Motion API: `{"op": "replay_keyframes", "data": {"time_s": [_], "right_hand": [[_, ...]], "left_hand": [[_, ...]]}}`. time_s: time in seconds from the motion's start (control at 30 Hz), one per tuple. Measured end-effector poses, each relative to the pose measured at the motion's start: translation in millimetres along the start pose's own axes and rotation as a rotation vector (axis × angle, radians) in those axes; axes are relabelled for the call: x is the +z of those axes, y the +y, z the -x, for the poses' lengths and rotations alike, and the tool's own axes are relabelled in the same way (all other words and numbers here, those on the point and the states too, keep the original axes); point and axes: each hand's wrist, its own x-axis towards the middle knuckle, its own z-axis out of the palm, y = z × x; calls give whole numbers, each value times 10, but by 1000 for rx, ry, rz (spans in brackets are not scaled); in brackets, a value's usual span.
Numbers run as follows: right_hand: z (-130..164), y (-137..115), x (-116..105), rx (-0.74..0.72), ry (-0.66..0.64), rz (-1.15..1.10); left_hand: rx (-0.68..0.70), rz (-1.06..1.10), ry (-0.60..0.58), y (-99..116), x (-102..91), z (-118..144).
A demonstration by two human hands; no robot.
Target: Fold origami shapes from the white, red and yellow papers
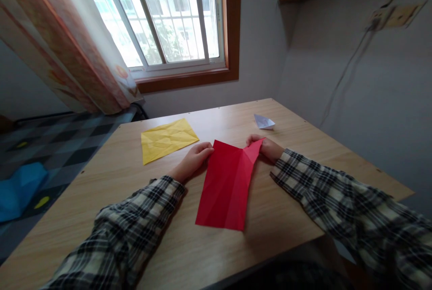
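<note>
wooden table | red paper creased, far corner folded | right hand pinching corner | left hand fingers flat on edge

No readable text, labels or numbers anywhere: red paper, yellow paper, table all blank.

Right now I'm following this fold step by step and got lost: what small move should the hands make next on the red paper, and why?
Probably press the raised far-right corner down flat: the right hand pinches that flap of the red paper, folded inward but lifted, while the left hand pins the far-left corner against the table.
</note>
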Motion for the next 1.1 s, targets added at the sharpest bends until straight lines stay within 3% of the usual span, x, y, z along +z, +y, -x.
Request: {"op": "replay_keyframes", "data": {"time_s": [0.1,0.27,0.4,0.5,0.63,0.83,1.1], "right_hand": [[2,-6,3,11,11,-31],[42,-58,31,6,29,-8],[57,-83,54,24,-6,-17],[42,-67,45,37,-36,-9],[28,-48,17,20,-42,21],[46,-90,11,11,-43,58],[-20,-50,-76,-15,64,88]], "left_hand": [[100,-211,26,-14,19,5],[378,-784,191,-25,35,39],[669,-1085,-7,54,148,146],[777,-1149,-158,97,293,225],[778,-1113,-307,93,432,256],[652,-977,-398,89,458,262],[612,-985,-339,54,501,304]]}}
